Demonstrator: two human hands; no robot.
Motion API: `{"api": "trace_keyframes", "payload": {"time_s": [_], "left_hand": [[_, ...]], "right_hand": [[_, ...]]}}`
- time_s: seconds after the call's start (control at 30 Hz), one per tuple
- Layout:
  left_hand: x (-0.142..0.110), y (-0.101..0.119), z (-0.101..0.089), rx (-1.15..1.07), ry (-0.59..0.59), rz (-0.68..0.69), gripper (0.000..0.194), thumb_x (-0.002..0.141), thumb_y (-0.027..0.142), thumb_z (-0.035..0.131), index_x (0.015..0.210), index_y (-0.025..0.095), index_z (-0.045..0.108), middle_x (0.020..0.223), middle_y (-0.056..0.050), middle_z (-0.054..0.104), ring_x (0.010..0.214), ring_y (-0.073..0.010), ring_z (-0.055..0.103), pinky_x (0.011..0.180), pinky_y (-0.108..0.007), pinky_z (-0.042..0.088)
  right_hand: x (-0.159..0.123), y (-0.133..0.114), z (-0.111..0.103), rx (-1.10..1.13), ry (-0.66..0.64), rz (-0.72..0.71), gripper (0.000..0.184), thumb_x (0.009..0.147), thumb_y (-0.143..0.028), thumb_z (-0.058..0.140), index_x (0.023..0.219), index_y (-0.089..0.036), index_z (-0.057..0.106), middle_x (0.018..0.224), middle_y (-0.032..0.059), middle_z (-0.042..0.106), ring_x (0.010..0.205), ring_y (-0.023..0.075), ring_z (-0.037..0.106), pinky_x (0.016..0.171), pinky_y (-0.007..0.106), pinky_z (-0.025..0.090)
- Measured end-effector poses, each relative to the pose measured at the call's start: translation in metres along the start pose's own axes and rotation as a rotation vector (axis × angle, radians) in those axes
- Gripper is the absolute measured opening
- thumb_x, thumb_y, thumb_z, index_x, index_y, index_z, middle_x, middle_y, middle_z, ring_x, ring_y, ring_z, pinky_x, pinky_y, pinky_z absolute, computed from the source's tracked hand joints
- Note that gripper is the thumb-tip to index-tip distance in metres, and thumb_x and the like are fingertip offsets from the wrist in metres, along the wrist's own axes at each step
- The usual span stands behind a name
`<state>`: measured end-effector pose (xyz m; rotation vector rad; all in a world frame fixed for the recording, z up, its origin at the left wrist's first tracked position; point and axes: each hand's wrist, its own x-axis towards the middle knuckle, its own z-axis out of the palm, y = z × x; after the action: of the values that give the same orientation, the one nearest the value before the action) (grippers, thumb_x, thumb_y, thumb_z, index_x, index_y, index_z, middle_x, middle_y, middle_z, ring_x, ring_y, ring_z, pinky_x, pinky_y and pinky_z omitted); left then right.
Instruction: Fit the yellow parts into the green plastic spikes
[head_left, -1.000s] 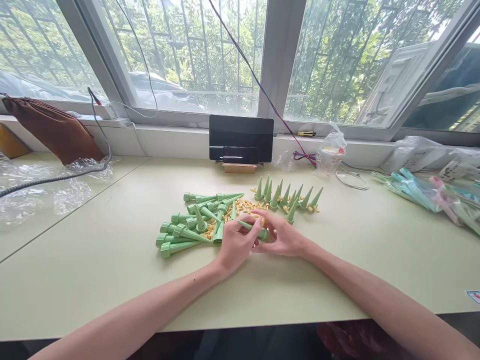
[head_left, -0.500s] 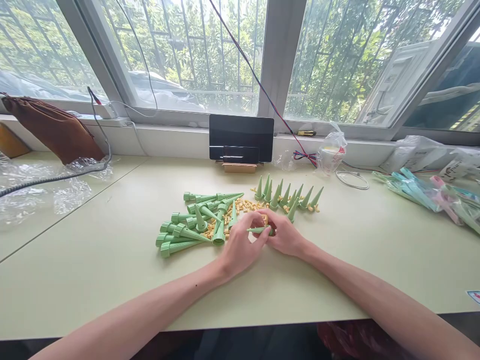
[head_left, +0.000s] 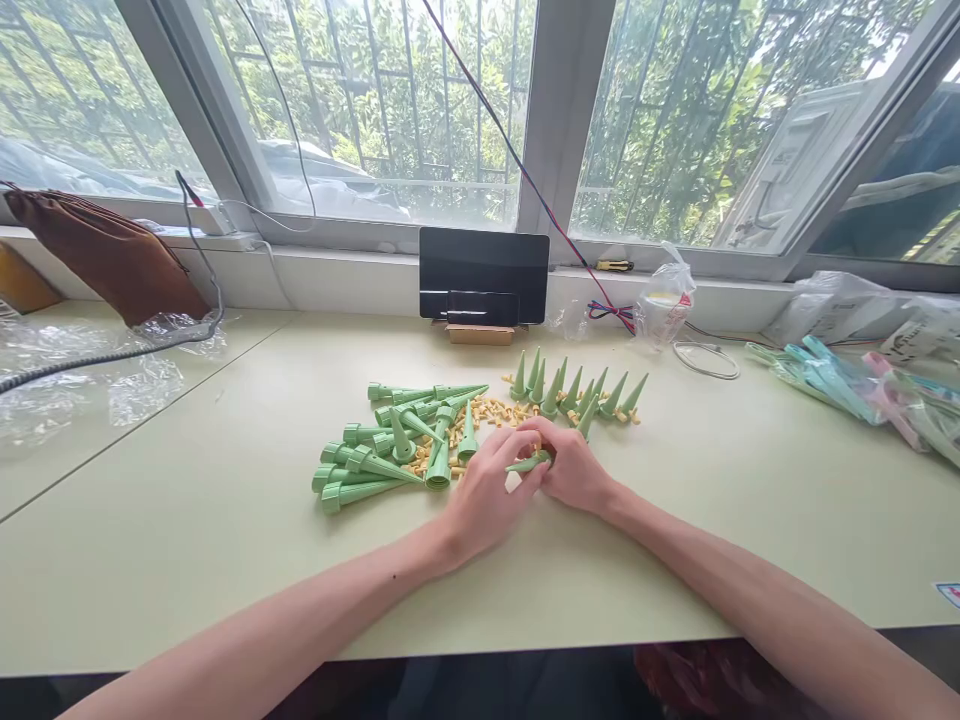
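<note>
My left hand [head_left: 484, 495] and my right hand [head_left: 574, 468] meet at the middle of the pale table [head_left: 225, 520], both pinched on one green cone spike [head_left: 527, 464] lying sideways between them. Just to the left lies a loose pile of green cone spikes [head_left: 390, 450]. Small yellow pieces [head_left: 491, 411] are scattered behind my hands. Further back a group of green spikes stands upright [head_left: 574, 392], tips up.
A dark tablet [head_left: 484, 276] leans on a wooden stand at the window sill. Crumpled clear plastic [head_left: 90, 385] and a brown bag [head_left: 112, 260] lie at the left. Bags of pastel items [head_left: 862, 385] sit at the right, a small plastic bag [head_left: 664, 300] near the sill.
Both hands have shifted slightly away from me, and the spike between them has turned from slanting to lying nearly level, with the fingers closing tighter around it.
</note>
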<state>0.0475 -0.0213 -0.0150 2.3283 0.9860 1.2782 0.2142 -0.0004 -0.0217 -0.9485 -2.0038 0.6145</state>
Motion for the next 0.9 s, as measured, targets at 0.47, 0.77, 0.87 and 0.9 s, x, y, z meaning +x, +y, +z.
{"api": "trace_keyframes", "payload": {"time_s": [0.47, 0.77, 0.87, 0.9], "left_hand": [[0.0012, -0.0015, 0.0018, 0.018, -0.011, 0.048, 0.017, 0.09, 0.015, 0.059, 0.105, 0.023, 0.058, 0.098, -0.004, 0.067, 0.093, -0.0195, 0.061, 0.082, -0.033, 0.051], [0.001, -0.0004, 0.0018, 0.018, -0.016, 0.04, 0.015, 0.09, 0.014, 0.058, 0.103, 0.023, 0.058, 0.098, -0.003, 0.066, 0.093, -0.019, 0.062, 0.081, -0.031, 0.05], [0.001, 0.0005, 0.0015, 0.006, -0.012, 0.04, 0.013, 0.091, 0.015, 0.057, 0.101, 0.023, 0.059, 0.098, -0.004, 0.067, 0.092, -0.0193, 0.062, 0.08, -0.032, 0.051], [0.0011, 0.0008, 0.0014, 0.003, -0.012, 0.037, 0.012, 0.091, 0.015, 0.057, 0.1, 0.022, 0.059, 0.098, -0.004, 0.067, 0.092, -0.0193, 0.063, 0.079, -0.032, 0.051]], "right_hand": [[0.0009, 0.0006, 0.0007, 0.019, -0.002, 0.019, 0.018, 0.068, -0.006, 0.059, 0.08, -0.019, 0.056, 0.076, -0.0016, 0.061, 0.068, 0.014, 0.054, 0.062, 0.025, 0.042], [0.0018, -0.0013, -0.0004, 0.068, -0.013, 0.012, 0.015, 0.069, -0.008, 0.057, 0.072, -0.02, 0.048, 0.072, -0.0023, 0.054, 0.066, 0.0131, 0.047, 0.061, 0.025, 0.039], [0.0013, -0.001, -0.0004, 0.08, -0.032, 0.011, 0.015, 0.07, -0.009, 0.057, 0.073, -0.02, 0.048, 0.072, -0.0023, 0.052, 0.067, 0.0135, 0.046, 0.061, 0.026, 0.038], [0.0011, -0.0007, -0.0003, 0.08, -0.035, 0.009, 0.015, 0.069, -0.009, 0.057, 0.073, -0.02, 0.048, 0.072, -0.0022, 0.051, 0.067, 0.0136, 0.046, 0.061, 0.026, 0.038]]}}
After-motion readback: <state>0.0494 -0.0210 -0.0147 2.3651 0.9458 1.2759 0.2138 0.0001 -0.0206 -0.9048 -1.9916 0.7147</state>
